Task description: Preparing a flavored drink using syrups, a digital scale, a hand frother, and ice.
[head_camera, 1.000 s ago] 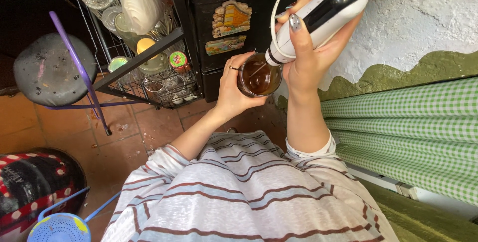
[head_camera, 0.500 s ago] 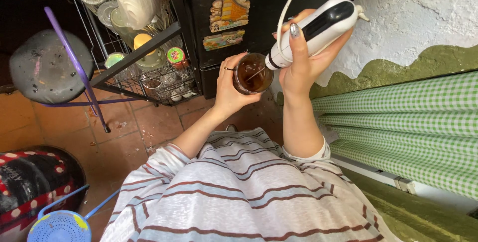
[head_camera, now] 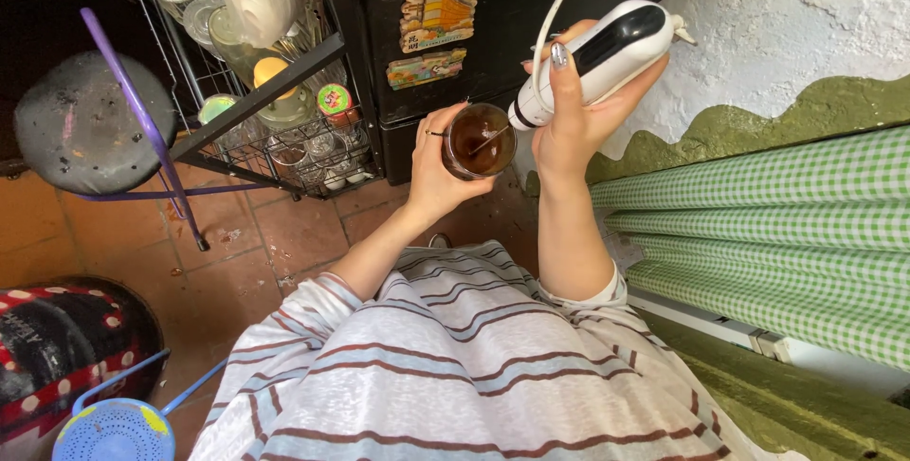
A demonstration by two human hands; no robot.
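Note:
My left hand [head_camera: 438, 169] grips a small glass cup [head_camera: 480, 142] of dark brown liquid, held out in front of my chest. In my right hand [head_camera: 572, 116] is a white and black handheld electric mixer [head_camera: 603, 56] with a white cord running up from it. The mixer's thin metal shaft dips down into the brown liquid. Both forearms rise from my striped shirt [head_camera: 455, 366].
A black fridge [head_camera: 493, 16] with picture magnets stands ahead. Left of it is a wire dish rack [head_camera: 265, 91] with glasses and jars. A round grey stool [head_camera: 81, 125] with purple legs, a polka-dot pot [head_camera: 57, 338], a blue strainer [head_camera: 114, 428]. Green checked cloth [head_camera: 777, 224] at right.
Both hands, the cup and the mixer have shifted slightly in view; the mixer's body has tilted lower, closer to level. The grips are unchanged.

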